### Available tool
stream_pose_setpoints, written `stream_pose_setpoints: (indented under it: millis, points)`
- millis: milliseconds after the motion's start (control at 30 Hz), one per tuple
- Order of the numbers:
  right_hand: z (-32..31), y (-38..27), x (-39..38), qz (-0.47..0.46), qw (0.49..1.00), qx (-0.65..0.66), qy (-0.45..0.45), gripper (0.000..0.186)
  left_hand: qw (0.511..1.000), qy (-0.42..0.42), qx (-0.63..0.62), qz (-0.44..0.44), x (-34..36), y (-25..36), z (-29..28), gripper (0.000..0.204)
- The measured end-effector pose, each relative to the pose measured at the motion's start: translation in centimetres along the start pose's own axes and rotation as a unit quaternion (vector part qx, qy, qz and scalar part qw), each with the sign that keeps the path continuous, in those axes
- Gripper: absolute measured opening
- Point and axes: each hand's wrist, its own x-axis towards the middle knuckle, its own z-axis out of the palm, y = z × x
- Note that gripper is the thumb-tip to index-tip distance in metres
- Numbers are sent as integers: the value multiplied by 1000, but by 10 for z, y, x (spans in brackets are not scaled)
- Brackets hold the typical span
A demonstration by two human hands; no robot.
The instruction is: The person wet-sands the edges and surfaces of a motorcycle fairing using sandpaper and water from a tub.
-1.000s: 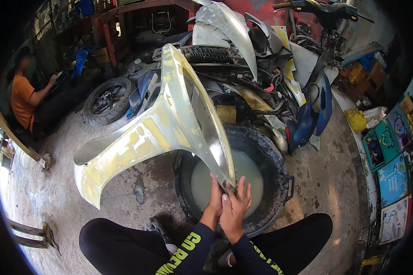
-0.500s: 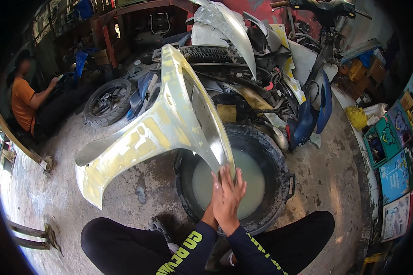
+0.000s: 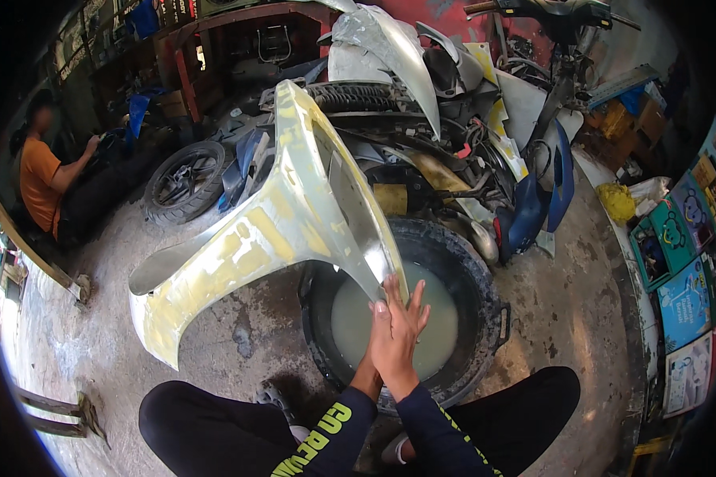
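Black tub [image 3: 475, 318] below, hands [image 3: 396, 338] together at panel [image 3: 302, 211], left grip unclear, wheel [image 3: 184, 208], parts [image 3: 445, 151] beyond

Left hand [image 3: 370, 354]: tucked right in behind the right hand [image 3: 399, 338], most of its fingers lost to view!
Panel [image 3: 250, 230]: its lower tip vanished at the fingers, so the exact hold couldn't be read.
Basin [image 3: 479, 310]: upper-left rim slipped behind that panel, near rim partly covered by the dark sleeves [image 3: 338, 433].
Sleeves: sliced off at the bottom edge!
Co-worker [image 3: 40, 171]: head blurred, anything in the fingers too small to tell.
Handlebar [image 3: 561, 9]: clipped by the top edge.
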Motion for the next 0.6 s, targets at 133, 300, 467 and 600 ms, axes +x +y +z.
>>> stream_pose_setpoints:
  millis: [133,300,467,600]
  points:
    - [-1,5,-26,2,998,-39,-40,46,1000,-2,-2,-4,-5,0,-9,80]
    - [1,-1,0,-6,1000,-14,-10,45,1000,-2,5,3,2,5,0,80]
    - [0,6,-20,-11,999,-23,-22,46,1000,-5,-3,2,-2,2,-4,79]
    - [-13,13,14,-19,999,26,40,40,1000,-7,6,16,6,7,7,79]
